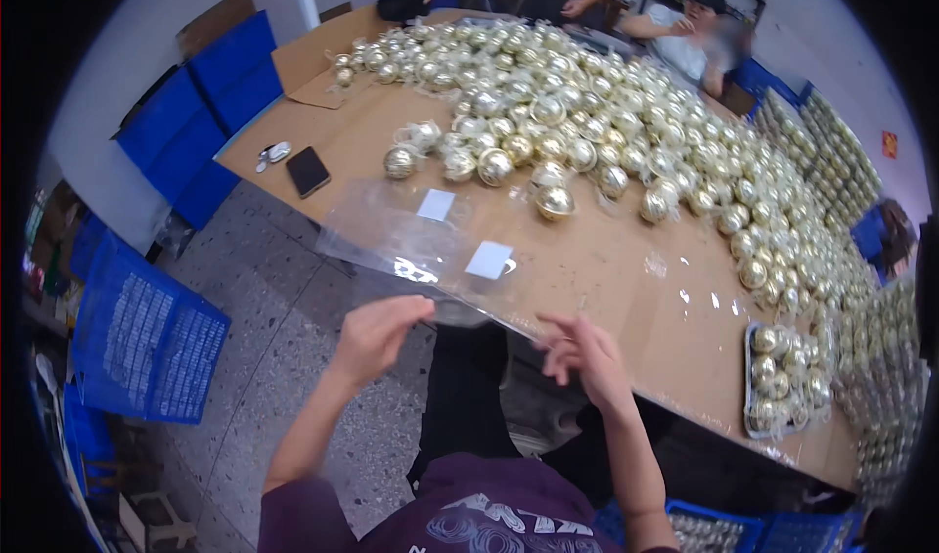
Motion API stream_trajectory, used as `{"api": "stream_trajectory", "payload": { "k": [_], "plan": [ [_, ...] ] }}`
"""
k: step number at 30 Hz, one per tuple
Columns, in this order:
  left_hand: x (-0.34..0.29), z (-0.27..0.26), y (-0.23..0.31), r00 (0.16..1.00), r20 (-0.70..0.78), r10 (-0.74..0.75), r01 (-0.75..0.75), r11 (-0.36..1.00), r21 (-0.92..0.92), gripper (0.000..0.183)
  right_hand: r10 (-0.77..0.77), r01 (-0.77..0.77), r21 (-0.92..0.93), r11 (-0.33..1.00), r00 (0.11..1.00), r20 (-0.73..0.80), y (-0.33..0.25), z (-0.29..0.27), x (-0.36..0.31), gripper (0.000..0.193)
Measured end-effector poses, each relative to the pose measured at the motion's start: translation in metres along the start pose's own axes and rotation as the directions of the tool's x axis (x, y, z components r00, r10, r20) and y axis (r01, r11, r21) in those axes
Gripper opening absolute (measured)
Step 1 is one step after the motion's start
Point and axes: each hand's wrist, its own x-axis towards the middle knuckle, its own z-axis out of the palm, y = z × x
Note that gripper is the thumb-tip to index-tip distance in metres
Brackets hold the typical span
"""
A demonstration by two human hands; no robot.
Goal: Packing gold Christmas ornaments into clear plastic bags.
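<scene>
Our left hand [381, 336] curls at the edge of a clear plastic sheet [386, 240]; whether it grips, we cannot tell. Our right hand [589, 357] hangs open. Just beyond them, the sheet, with two white cards [488, 260], overlies the brown tabletop [611, 284], where gold balls [582, 152] crowd farther from both hands. Left of our left hand, a blue crate [156, 333] stands on speckled floor [269, 318].

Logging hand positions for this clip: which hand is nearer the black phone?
Left. The left hand is below and slightly right of the phone in the picture; the right hand much farther right.
</scene>
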Motion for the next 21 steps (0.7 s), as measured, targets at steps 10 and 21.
{"api": "stream_trajectory", "payload": {
  "k": [10, 21],
  "plan": [
    [-0.002, 0.085, 0.05, 0.944, 0.015, 0.329, -0.323, 0.935, -0.145, 0.022, -0.05, 0.067, 0.089, 0.994, 0.982, -0.183, 0.006, -0.049, -0.017, 0.075],
    [0.068, 0.089, 0.099, 0.736, 0.514, 0.441, -0.115, 0.83, -0.546, 0.046, -0.373, 0.034, -0.997, -0.067, 0.926, 0.057, -0.017, -0.09, -0.051, 0.056]
  ]
}}
